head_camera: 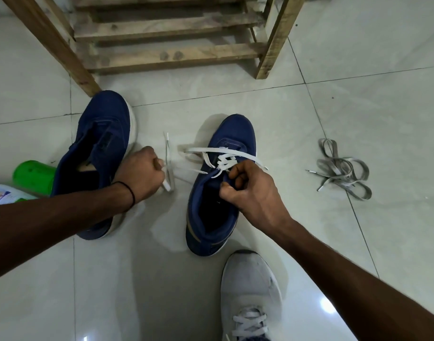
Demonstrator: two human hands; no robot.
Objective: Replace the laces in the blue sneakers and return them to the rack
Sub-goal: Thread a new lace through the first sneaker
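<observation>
Two blue sneakers sit on the tiled floor point(358, 94), in front of the wooden rack point(166, 28). The left sneaker point(105, 134) has no lace in it, and its toe is right by one leg of the rack. The right sneaker point(235, 134) stands a little apart from it and has a white lace point(224, 161) going through some of its holes, near the toe end. The left hand point(142, 172) is curled into a fist around one end of the white lace and holds it out to the side, between the two sneakers. A thin black band point(131, 194) goes round that wrist. The right hand point(248, 190) has its fingers bent and pinches the top edge of the right sneaker, just beside the lacing. Off to the right, a messy pile of grey laces point(341, 172) lies on the floor, well apart from the sneakers. A green bottle point(34, 177) lies behind the left sneaker. At the bottom there is a pale grey shoe point(250, 291) with white laces.
</observation>
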